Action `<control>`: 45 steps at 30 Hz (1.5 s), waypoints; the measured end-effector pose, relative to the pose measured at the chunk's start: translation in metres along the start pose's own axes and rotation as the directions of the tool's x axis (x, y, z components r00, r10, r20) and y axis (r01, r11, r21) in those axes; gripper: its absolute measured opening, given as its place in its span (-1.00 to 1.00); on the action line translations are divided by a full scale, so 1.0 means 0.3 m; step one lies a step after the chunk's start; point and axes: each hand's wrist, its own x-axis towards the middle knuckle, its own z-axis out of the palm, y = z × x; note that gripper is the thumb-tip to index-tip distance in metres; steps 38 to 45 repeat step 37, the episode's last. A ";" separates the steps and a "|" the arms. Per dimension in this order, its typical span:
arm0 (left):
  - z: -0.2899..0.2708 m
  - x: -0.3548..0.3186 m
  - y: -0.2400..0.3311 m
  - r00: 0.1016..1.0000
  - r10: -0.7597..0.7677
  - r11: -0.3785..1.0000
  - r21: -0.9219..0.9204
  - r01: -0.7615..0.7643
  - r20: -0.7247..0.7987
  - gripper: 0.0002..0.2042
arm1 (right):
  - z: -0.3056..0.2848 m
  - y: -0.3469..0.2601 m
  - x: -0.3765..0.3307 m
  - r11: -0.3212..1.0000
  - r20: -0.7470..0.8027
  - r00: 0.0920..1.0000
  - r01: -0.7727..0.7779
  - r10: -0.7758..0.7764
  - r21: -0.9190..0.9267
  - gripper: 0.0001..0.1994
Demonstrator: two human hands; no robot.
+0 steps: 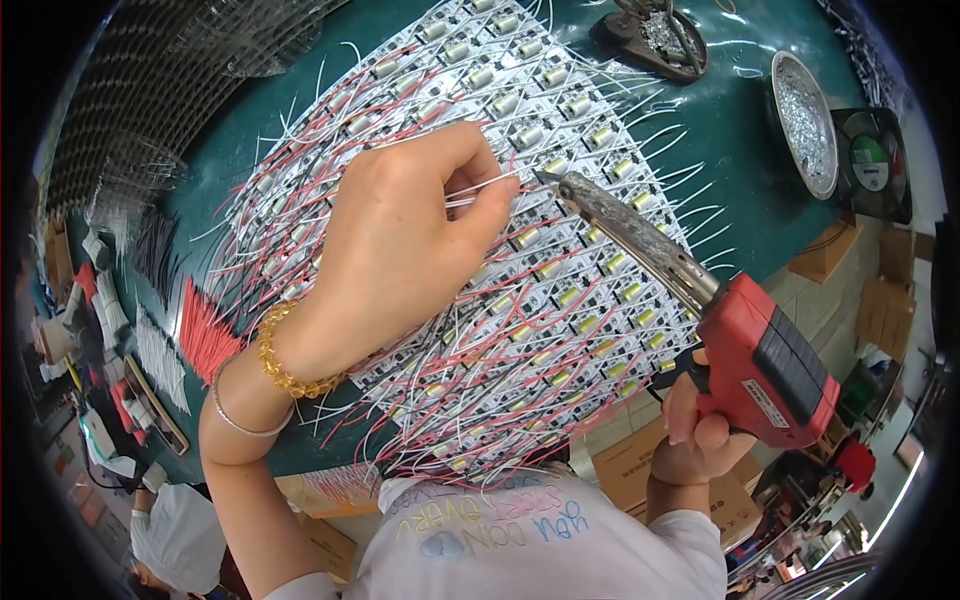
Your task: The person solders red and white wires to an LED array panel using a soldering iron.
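Note:
My left hand (400, 225), with bracelets at its wrist, is over the middle of a large panel of small circuit boards (605, 165). Its thumb and fingertips pinch a thin white wire (478, 190). From the right, my right hand (705, 430) grips the handle of a red soldering gun (760, 350). The gun's tip points left and lies just beside the left fingertips, above one board. I cannot tell whether tip and wire touch. Many red and white wires trail from the boards, which carry small silver and yellowish cylindrical parts.
On the green table, loose red wires (207, 330), white wires (160, 355) and black wires (155, 255) lie at left. At the upper right are a dark holder (650, 45) of metal bits, a bowl (805, 125) of shiny scraps and a black spool (870, 165). Another person (180, 530) is at lower left.

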 end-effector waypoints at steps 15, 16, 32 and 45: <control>0.001 -0.004 -0.005 1.000 0.024 0.999 -0.025 -0.025 -0.008 -0.84 | -0.019 0.014 -0.013 0.998 0.010 0.999 0.043 -0.043 -0.050 -0.10; -0.002 -0.002 0.001 1.000 0.012 1.000 -0.008 -0.012 -0.002 -0.85 | -0.015 0.015 -0.013 0.998 0.008 0.999 0.044 -0.044 -0.048 -0.10; -0.022 -0.006 0.038 0.939 0.285 0.918 0.338 -0.209 -0.193 -0.89 | -0.043 0.009 -0.036 0.995 -0.060 0.998 0.015 -0.009 0.096 -0.15; 0.016 -0.049 0.063 0.986 0.165 0.979 0.127 -0.160 -0.032 -0.90 | -0.050 -0.004 -0.042 0.999 0.008 0.999 0.041 -0.041 0.008 -0.12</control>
